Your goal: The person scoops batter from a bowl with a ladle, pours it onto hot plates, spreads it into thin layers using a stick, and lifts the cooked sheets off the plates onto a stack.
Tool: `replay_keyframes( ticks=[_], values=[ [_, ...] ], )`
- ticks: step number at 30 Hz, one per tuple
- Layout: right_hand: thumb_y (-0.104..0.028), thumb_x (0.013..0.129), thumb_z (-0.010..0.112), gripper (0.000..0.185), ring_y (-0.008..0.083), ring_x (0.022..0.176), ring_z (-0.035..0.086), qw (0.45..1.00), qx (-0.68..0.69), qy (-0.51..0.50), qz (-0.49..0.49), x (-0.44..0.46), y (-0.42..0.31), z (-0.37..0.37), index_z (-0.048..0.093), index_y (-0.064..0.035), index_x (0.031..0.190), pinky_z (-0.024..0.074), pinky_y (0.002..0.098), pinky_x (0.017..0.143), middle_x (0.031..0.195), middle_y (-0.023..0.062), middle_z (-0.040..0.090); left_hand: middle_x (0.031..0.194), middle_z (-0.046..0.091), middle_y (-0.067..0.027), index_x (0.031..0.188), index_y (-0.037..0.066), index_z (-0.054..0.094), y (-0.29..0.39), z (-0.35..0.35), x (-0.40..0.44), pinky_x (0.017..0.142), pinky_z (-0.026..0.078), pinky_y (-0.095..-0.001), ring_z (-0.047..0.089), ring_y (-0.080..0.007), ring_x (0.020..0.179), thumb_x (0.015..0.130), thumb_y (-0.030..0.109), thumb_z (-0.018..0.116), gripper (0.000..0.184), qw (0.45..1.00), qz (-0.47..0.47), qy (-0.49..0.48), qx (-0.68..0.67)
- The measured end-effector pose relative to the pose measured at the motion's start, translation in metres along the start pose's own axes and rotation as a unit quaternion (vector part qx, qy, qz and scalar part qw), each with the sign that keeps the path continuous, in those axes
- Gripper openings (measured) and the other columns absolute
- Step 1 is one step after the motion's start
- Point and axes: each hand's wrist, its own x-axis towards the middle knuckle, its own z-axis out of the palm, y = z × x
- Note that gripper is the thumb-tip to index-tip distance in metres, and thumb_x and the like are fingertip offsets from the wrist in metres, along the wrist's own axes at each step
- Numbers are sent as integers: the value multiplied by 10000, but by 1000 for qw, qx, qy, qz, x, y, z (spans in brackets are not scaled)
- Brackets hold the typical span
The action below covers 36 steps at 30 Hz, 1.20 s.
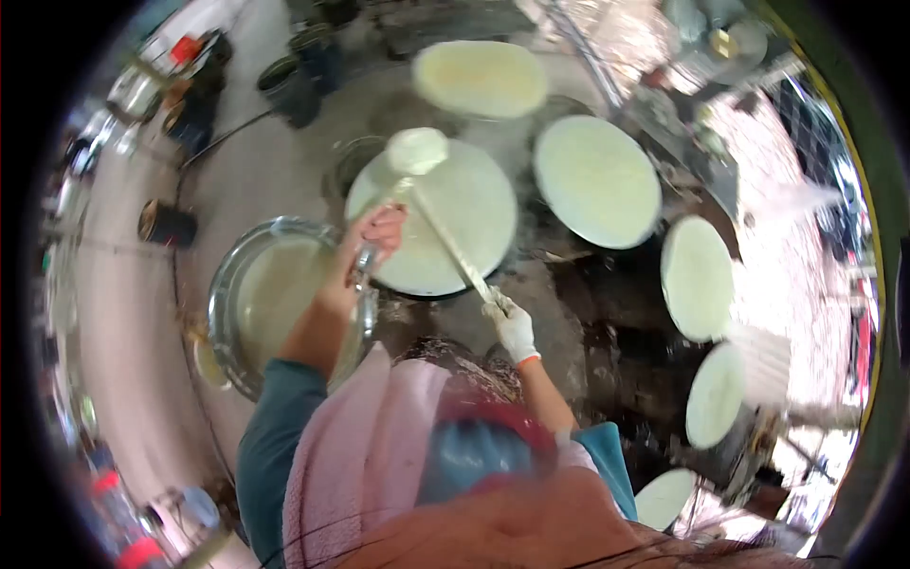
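Now the right hand (515, 327) clamped the ladle (417, 152), left hand (381, 232) curled, hold unclear; pale-filled pans (597, 180) flanked the dark, stained surface (616, 313), buckets (287, 90) the floor (133, 284).

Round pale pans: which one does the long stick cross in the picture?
The pan nearest the metal basin. The stick, held in the gloved right hand, crosses only that one; none of the others has it.

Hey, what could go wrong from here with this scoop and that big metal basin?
The scoop looks coated or filled with something pale, so it might drip. Your left hand looks bare, unlike the gloved right hand, so splashes could reach its skin. Your left forearm overlaps the metal basin in this view, so it might bump it.
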Motion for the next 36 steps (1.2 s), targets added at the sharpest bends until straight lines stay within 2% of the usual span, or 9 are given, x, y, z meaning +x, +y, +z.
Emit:
replay_keyframes(
  ticks=[2,4,7,12,14,20,24,30,36],
  values=[
    [-230,851,689,412,78,911,563,994,-27,80,72,-22,-20,-28,614,-64,1221,443,233,844,1009,31,675,551,329,74,934,20,507,-6,-9,23,402,287,-224,327,-31,390,1010,269,399,282,969,29,-50,240],
    [-245,855,678,365,92,881,590,999,0,8,34,-31,20,-55,638,-92,1184,461,247,820,991,44,691,542,341,46,918,15,495,-50,28,25,375,264,-226,340,-45,399,993,280,425,284,864,151,97,471],
    [-240,880,661,384,106,938,582,987,65,148,15,-52,42,-119,613,-31,1198,463,252,849,1078,63,663,545,358,25,917,14,501,-92,72,39,360,224,-230,323,-54,393,977,291,449,288,841,124,93,518],
    [-314,861,692,634,162,984,613,935,82,346,11,-41,103,-262,447,1,1354,476,276,874,1174,138,631,575,346,56,977,-27,517,-168,114,86,344,212,-213,288,-33,363,986,249,422,292,911,-37,-22,409],
    [-424,775,748,853,282,998,636,905,-125,406,28,-21,106,-317,358,-1,1405,495,332,860,1142,202,629,581,346,62,995,-43,522,-204,102,121,334,216,-205,285,-25,350,985,227,419,290,941,-140,-29,306],
    [-404,693,795,1079,373,1093,548,907,-247,308,145,64,41,-422,137,-55,1473,485,404,882,1236,235,477,571,362,44,1019,-63,508,-314,151,158,309,236,-210,311,-42,314,965,168,441,247,971,-180,17,157],
    [-347,746,758,999,369,1072,559,907,-303,275,97,110,80,-445,132,-82,1478,487,427,864,1196,227,510,592,388,11,1051,-100,442,-344,192,165,312,303,-207,337,-56,314,993,158,395,268,985,-129,49,103],
    [-206,864,505,390,350,698,657,881,-412,230,21,95,50,-521,528,-118,1243,522,474,637,819,193,662,548,388,13,997,-87,453,-330,218,169,280,291,-180,321,-59,294,998,177,414,267,984,-53,95,142],
    [-158,817,535,284,368,823,640,834,-499,202,-121,99,-62,-612,612,-98,1084,496,469,719,874,195,657,548,357,50,1028,-47,528,-264,183,164,304,202,-220,276,-36,300,973,246,487,301,983,-11,59,174]
  ],
)
